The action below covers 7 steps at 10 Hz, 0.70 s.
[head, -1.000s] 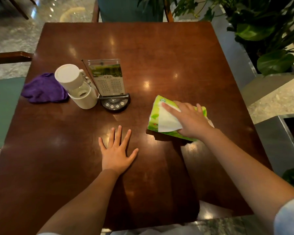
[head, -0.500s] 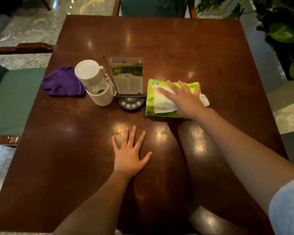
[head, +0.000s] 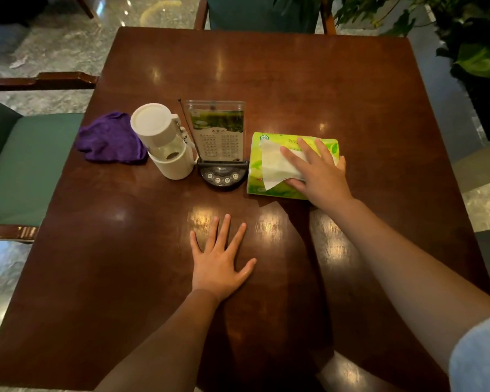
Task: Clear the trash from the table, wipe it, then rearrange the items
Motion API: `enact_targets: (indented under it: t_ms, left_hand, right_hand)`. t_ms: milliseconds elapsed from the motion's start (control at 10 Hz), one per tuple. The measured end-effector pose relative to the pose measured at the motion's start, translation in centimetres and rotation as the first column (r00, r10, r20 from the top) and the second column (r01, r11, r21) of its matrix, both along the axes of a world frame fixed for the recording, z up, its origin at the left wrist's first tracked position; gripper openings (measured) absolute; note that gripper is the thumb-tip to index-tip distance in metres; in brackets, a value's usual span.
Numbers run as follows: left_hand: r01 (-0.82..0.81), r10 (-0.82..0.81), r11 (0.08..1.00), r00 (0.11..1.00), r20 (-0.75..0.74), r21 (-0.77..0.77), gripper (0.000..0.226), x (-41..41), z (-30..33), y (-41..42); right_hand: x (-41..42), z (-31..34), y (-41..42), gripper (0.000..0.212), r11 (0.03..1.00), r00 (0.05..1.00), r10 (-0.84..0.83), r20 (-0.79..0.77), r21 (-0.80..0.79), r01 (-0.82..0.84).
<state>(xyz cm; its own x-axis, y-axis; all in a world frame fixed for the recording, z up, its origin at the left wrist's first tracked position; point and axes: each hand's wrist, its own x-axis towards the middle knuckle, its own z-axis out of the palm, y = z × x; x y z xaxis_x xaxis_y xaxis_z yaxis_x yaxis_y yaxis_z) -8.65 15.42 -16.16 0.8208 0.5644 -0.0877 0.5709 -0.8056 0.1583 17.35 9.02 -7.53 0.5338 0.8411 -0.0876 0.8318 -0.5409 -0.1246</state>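
Tissue pack [head: 269, 165] now lies in the middle of the frame, just beside the call-button stand [head: 222, 172]. A second ago it sat lower and further right, so it has been slid into the row. That looks like the tidy-up part. The right hand [head: 317, 171] rests on it, fingers spread and mostly straight. The left hand [head: 219, 264] stays flat on the table [head: 294, 80], holding nothing.

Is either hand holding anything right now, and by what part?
Nothing is gripped. The right hand rests flat on top of the tissue pack, fingers straight. The left hand lies flat on the table.
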Motion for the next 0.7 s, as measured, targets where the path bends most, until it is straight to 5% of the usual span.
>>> enact_targets:
  t_ms: [500,700]
  left_hand:
    - [0.0,-0.001,1.0,0.999,-0.05,-0.028,0.073,0.1,0.1,0.2]
    - [0.049,-0.103,0.964,0.975,-0.198,-0.263,0.078,0.5,1.9,0.9]
  right_hand:
    - [1.4,1.0,1.0,0.073,0.996,0.999,0.035,0.026,-0.089,-0.032]
    - [-1.6,3.6,-1.1,0.076,0.997,0.996,-0.025,0.083,0.075,0.018]
